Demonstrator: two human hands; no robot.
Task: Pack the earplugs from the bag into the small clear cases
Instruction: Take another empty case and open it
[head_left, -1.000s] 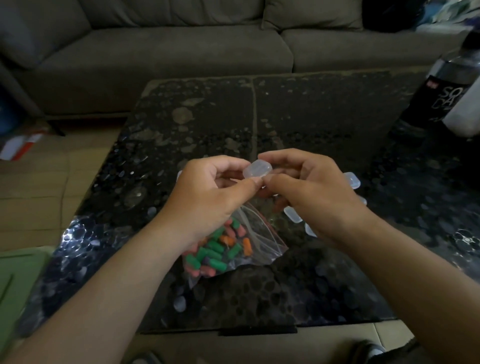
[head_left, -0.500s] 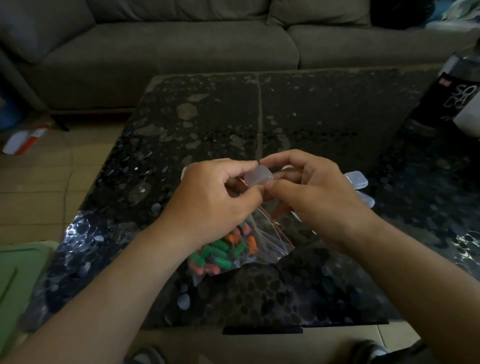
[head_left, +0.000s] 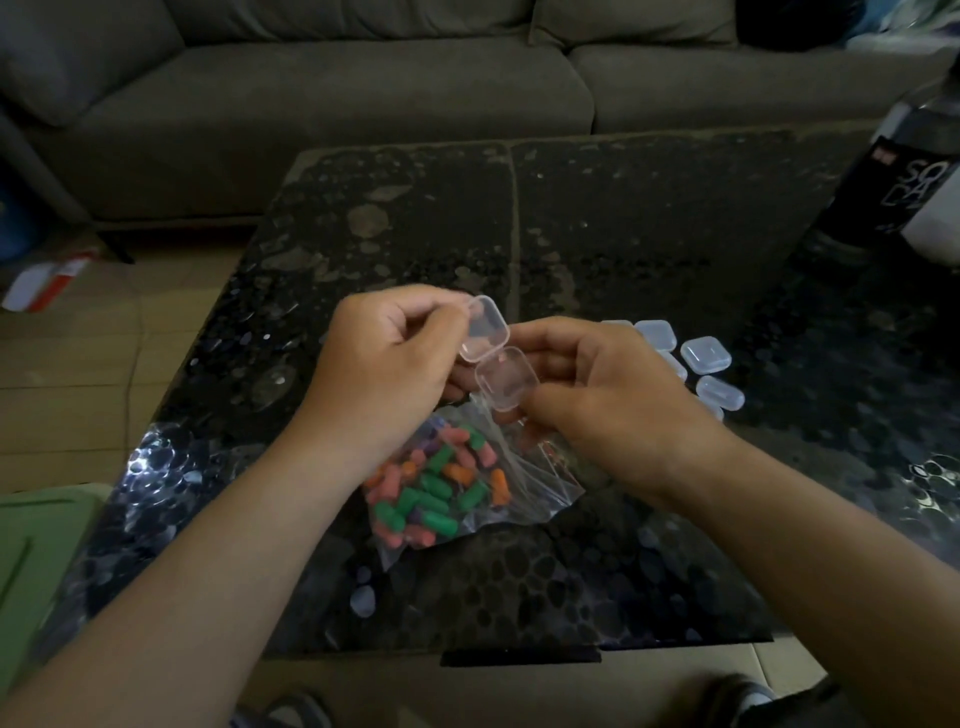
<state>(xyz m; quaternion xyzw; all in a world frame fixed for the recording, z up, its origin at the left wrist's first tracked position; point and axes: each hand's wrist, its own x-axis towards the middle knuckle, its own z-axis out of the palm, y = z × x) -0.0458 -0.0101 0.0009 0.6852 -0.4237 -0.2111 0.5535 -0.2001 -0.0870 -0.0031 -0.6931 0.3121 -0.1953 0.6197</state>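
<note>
Both my hands hold one small clear case above the table, and it stands hinged open. My left hand pinches the raised lid, while my right hand grips the lower half between thumb and fingers. Nothing shows inside the case. Right under my hands lies a clear zip bag filled with green, orange, pink and purple earplugs. Several more small clear cases, all closed, lie on the table just to the right of my right hand.
The dark glossy pebble-patterned table carries a dark bottle at its far right. A grey sofa runs behind the table. A green box sits at the lower left, and a white and red package lies on the floor.
The case was closed between my fingertips; now its lid is swung up and open. My hands have drawn slightly apart, which uncovers more of the spare cases on the right.
</note>
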